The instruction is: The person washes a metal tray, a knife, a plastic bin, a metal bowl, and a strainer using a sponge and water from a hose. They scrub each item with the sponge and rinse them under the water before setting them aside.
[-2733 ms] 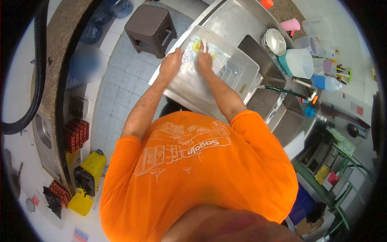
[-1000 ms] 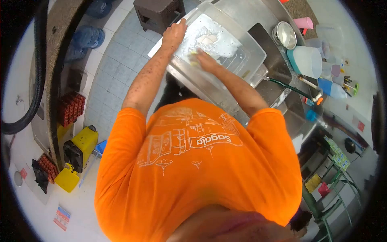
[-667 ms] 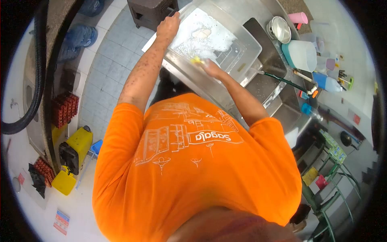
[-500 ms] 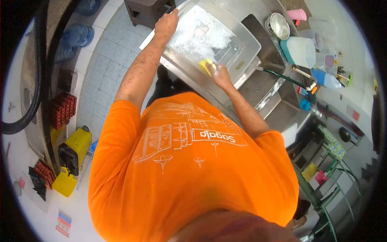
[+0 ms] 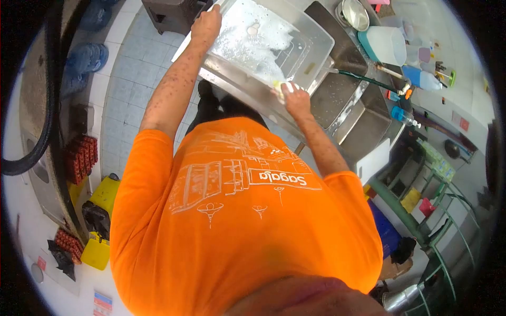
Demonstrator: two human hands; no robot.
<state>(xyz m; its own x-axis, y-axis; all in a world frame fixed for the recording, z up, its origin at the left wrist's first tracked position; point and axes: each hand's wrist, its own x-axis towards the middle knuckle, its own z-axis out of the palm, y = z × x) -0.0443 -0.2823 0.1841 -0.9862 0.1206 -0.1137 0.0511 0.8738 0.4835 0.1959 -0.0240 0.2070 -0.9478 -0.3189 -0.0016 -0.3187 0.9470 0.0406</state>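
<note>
My left hand [image 5: 206,23] grips the far left rim of a clear plastic bin [image 5: 311,39] that rests tilted on the steel sink counter [image 5: 240,87]. White suds cover the bin's inside. My right hand [image 5: 296,99] presses a yellow sponge [image 5: 279,86] against the bin's near rim, by its right corner. Most of the sponge is hidden under my fingers and foam.
A steel sink basin [image 5: 342,95] with a green hose [image 5: 369,80] lies right of the bin. Behind it stand a metal bowl [image 5: 354,13], a large jug [image 5: 386,45] and bottles [image 5: 421,79]. A brown stool [image 5: 168,13] stands on the tiled floor. Green shelving [image 5: 437,184] is at right.
My right hand slid the sponge from the bin's inner bottom toward me and to the right, onto the near rim. My left hand kept its hold on the rim. More foam covers the bin.
</note>
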